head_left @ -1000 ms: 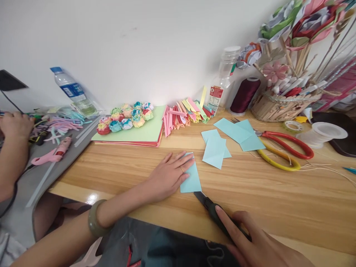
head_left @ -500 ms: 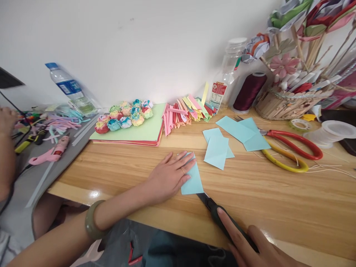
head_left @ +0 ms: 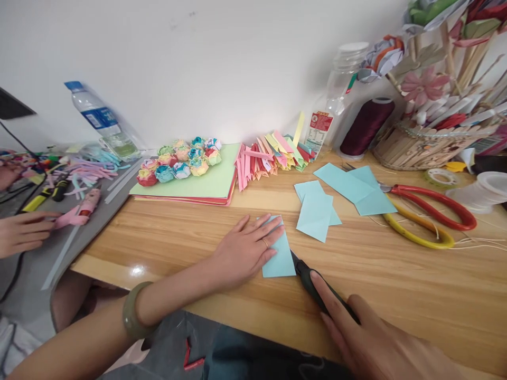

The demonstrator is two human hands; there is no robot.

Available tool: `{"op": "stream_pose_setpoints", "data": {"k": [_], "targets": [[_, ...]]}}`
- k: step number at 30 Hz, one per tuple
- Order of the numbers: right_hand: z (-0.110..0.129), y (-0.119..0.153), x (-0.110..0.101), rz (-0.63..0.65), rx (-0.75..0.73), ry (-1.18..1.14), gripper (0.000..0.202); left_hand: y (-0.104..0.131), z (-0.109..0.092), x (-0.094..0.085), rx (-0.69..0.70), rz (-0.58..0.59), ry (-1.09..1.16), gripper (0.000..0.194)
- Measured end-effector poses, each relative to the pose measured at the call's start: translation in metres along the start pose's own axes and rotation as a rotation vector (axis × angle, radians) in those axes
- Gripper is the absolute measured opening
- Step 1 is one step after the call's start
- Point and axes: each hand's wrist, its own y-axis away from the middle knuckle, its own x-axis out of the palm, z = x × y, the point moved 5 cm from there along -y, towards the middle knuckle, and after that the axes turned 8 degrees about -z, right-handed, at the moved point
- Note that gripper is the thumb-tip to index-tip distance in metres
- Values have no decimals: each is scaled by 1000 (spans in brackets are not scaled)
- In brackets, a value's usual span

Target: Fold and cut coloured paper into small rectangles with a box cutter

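My left hand [head_left: 247,248] lies flat with fingers stretched over a folded light-blue paper [head_left: 280,258], pressing it to the wooden table [head_left: 222,306]. My right hand [head_left: 368,327] is closed around the black handle of a utility knife [head_left: 312,285], the index finger stretched along its top. The knife's blade is at the paper's right edge, partly hidden by it. Beyond my hands lie two overlapping light-blue paper pieces [head_left: 317,216]. Farther right, more light-blue paper [head_left: 356,189] partly covers scissors [head_left: 431,203] with one red and one yellow handle.
Colourful paper flowers [head_left: 182,163] rest on a green paper stack [head_left: 214,184]. Folded strips [head_left: 269,158], a clear bottle [head_left: 336,89], a purple thread spool [head_left: 366,126] and a stick basket [head_left: 428,145] line the wall. At left, another person's hand [head_left: 26,232] touches a pink glue gun [head_left: 81,210].
The knife has moved up along the paper's right edge, from its lower corner. My left hand stays on the paper. The other person's hand has come to the glue gun.
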Motion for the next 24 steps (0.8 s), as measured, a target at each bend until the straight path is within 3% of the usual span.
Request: {"op": "stream_pose_setpoints", "data": {"k": [7, 17, 21, 24], "targets": [[-5, -37, -5, -30, -10, 71, 72, 1, 1, 5, -4, -30, 17, 49], [-12, -79, 6, 15, 148, 209, 56, 0, 0, 7, -22, -50, 28, 55], [-17, -85, 9, 94, 183, 236, 54, -1, 1, 5, -32, -75, 40, 56], [-20, -78, 4, 23, 195, 208, 51, 0, 1, 5, -36, -59, 50, 55]]}}
